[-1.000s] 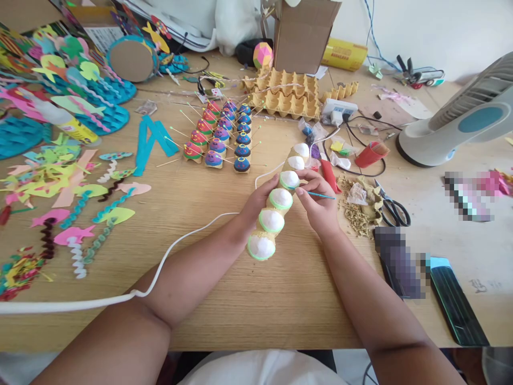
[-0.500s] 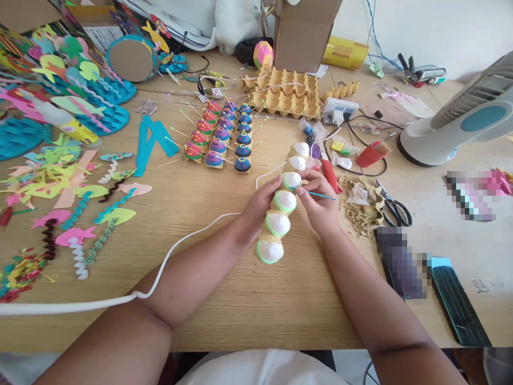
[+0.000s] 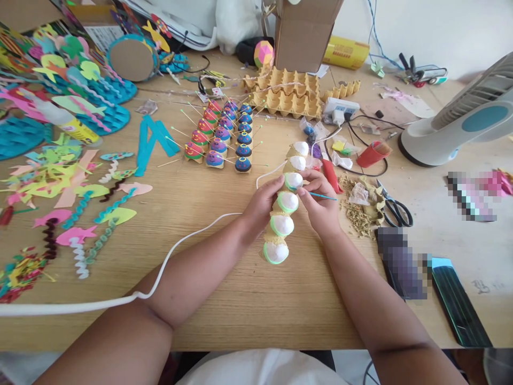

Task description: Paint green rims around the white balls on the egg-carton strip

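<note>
Wooden desk (image 3: pixel 224 310) with craft stuff sprawled over nearly all of it, and the person sitting at it has both hands busy, close together. Left hand (image 3: pixel 262 206) is clamped on the left side of an egg-carton strip (image 3: pixel 282 225), which is held up over the middle of the desk, six white domes in a row, mint green around the edges of the nearest four. Right hand (image 3: pixel 321 207) is pinching a thin blue stick (image 3: pixel 323 196) right by the third dome from the far end; can't make out its tip. White cable (image 3: pixel 176 243) runs across by the left arm. Just past the strip are three rows of painted bumps (image 3: pixel 219 145) with skinny sticks poking out. Off right: black-handled scissors (image 3: pixel 396 211), then a white fan (image 3: pixel 444 120). Over left, loads of paper fish (image 3: pixel 76 235) with curly tails. Further back, yellowish egg trays (image 3: pixel 286 95) sit near a cardboard box (image 3: pixel 306 35).
</note>
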{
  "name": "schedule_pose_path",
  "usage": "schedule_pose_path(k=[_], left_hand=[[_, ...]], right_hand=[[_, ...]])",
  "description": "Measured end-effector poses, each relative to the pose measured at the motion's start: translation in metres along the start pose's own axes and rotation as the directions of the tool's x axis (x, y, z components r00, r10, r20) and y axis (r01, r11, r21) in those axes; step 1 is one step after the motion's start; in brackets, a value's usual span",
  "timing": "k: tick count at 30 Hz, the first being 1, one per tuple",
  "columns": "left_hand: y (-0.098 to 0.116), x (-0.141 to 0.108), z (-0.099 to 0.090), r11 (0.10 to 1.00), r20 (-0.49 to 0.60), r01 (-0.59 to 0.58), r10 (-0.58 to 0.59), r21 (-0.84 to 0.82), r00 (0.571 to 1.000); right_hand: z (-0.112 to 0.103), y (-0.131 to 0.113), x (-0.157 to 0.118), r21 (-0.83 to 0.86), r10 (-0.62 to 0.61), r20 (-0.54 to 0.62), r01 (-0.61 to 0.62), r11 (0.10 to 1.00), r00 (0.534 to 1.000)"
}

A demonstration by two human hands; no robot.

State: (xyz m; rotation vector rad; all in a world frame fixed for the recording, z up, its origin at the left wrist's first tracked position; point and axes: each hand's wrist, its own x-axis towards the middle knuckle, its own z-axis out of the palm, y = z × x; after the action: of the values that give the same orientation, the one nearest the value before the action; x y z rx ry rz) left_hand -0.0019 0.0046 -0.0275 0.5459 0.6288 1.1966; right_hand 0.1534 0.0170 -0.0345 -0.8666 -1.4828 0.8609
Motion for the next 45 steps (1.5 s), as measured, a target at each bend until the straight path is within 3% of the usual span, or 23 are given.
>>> schedule_pose_path(k=[9, 21, 30, 36, 41, 45], left_hand=[[-0.001, 0.002, 0.007, 0.999, -0.132, -0.048, 0.044, -0.026, 0.99], [0.0, 0.003, 0.011, 0.996, -0.175, -0.078, 0.068, -0.051, 0.982], [-0.003, 0.004, 0.007, 0.993, -0.139, -0.109, 0.103, -0.039, 0.985], [-0.002, 0.004, 0.007, 0.997, -0.141, -0.072, 0.066, -0.041, 0.988], [0.0, 0.001, 0.002, 0.998, -0.032, -0.048, 0.049, 0.045, 0.998], [0.004, 0.001, -0.003, 0.995, -0.083, 0.098, -0.096, 0.019, 0.992]], right_hand=[[0.0, 0.004, 0.0, 0.023, 0.038, -0.004, -0.038, 0.999, 0.999], [-0.001, 0.004, 0.001, 0.026, 0.031, 0.02, -0.031, 0.999, 0.999], [-0.001, 0.006, 0.002, 0.052, 0.041, 0.036, -0.043, 0.998, 0.999], [-0.001, 0.005, 0.002, 0.082, 0.054, 0.023, -0.056, 0.995, 0.998], [-0.001, 0.005, 0.002, 0.156, 0.029, -0.031, -0.024, 0.987, 0.999], [-0.001, 0.0, 0.0, 0.099, -0.006, -0.029, 0.009, 0.995, 1.0]])
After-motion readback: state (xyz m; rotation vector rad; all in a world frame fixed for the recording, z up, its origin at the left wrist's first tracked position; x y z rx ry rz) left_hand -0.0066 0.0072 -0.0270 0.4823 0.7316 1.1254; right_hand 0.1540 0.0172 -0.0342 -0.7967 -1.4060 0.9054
